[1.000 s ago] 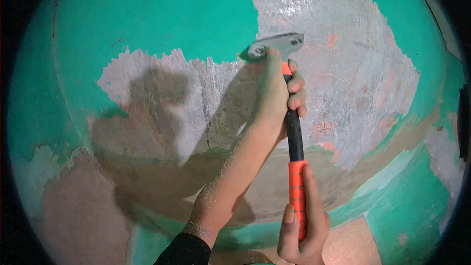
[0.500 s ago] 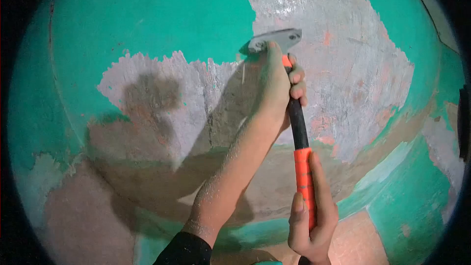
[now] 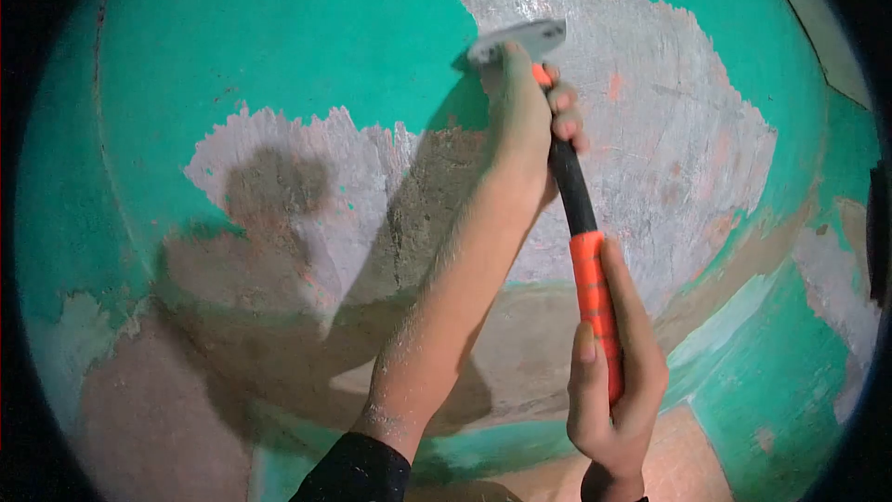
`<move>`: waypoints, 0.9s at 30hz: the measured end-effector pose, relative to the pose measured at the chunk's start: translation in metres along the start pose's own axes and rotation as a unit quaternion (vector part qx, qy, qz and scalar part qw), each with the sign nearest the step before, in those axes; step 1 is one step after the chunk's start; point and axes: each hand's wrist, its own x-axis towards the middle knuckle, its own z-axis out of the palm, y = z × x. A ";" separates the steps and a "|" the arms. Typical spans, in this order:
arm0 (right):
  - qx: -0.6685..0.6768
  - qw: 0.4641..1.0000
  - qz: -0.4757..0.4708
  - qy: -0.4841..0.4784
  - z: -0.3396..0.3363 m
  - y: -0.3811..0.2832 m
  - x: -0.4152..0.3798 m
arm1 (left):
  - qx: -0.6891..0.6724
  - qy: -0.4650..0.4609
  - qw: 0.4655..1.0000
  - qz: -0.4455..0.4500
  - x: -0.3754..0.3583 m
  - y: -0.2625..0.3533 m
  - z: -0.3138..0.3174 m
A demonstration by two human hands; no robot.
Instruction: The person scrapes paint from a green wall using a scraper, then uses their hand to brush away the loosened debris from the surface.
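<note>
A long-handled scraper (image 3: 578, 191) with a black shaft and an orange grip is held in both hands. Its wide grey metal head (image 3: 534, 39) lies against the wall at the edge between green paint and bare grey plaster. My left hand (image 3: 530, 116) is closed around the shaft just below the head, thumb pressed up on the metal. Lower down, my right hand (image 3: 618, 372) wraps the orange grip, with the index finger and thumb lying along it. Fine dust speckles my left forearm.
Green paint (image 3: 279, 28) covers the upper wall, with a ragged patch of bare plaster (image 3: 650, 130) on the right and across the middle. A brownish band (image 3: 520, 344) runs below. Shadows of my head and arm fall on the left. A tan surface (image 3: 678, 455) shows at the bottom.
The scraper and both hands have moved up the wall. The lower end of the handle has swung slightly to the right. Both hands keep their grip.
</note>
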 end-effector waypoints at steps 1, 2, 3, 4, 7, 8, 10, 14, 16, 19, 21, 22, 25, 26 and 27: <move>0.003 1.000 0.012 -0.008 -0.004 -0.002 -0.008 | 0.010 0.016 1.000 -0.019 -0.010 -0.005 -0.001; 0.020 0.999 0.039 -0.018 -0.006 -0.007 -0.008 | 0.021 0.031 0.999 -0.038 -0.017 -0.008 -0.001; 0.037 0.997 0.067 -0.027 -0.009 -0.011 -0.008 | 0.025 0.036 0.998 -0.042 -0.019 -0.007 0.000; 0.069 0.990 0.114 -0.039 -0.011 -0.018 -0.004 | 0.000 0.026 1.000 -0.018 -0.014 -0.004 0.002; 0.048 0.996 0.068 -0.013 -0.002 -0.017 0.004 | -0.049 0.018 0.998 0.029 0.001 0.005 0.010; 0.021 1.000 0.015 0.007 0.001 -0.013 0.006 | -0.038 0.025 0.999 0.017 -0.002 0.003 0.008; 0.000 0.999 0.030 -0.013 -0.004 -0.009 -0.009 | -0.015 0.036 0.999 -0.006 -0.012 -0.008 0.000; 0.049 0.996 0.065 -0.027 -0.006 -0.008 0.002 | -0.028 0.031 0.999 0.003 -0.003 0.000 0.004; 0.077 0.991 0.103 -0.042 -0.007 -0.011 0.012 | -0.051 0.014 0.998 0.026 0.008 0.005 0.004; 0.000 1.000 -0.002 -0.009 -0.002 0.008 0.003 | -0.017 0.019 1.000 0.011 -0.004 0.000 0.005; -0.017 1.000 -0.004 -0.013 -0.004 0.002 -0.003 | -0.002 0.038 0.999 0.013 -0.011 -0.003 0.007; -0.014 1.000 -0.006 -0.008 -0.003 -0.002 0.001 | 0.006 0.050 0.999 0.011 -0.012 -0.002 0.006; 0.028 0.999 0.018 0.014 0.002 -0.011 0.016 | -0.039 0.016 0.998 0.046 0.013 0.014 0.010; 0.024 0.999 0.038 0.003 -0.002 -0.015 0.017 | -0.052 0.015 0.997 0.060 0.015 0.017 0.014; 0.021 0.998 0.056 -0.006 -0.005 -0.018 0.018 | -0.047 0.010 0.997 0.053 0.012 0.012 0.009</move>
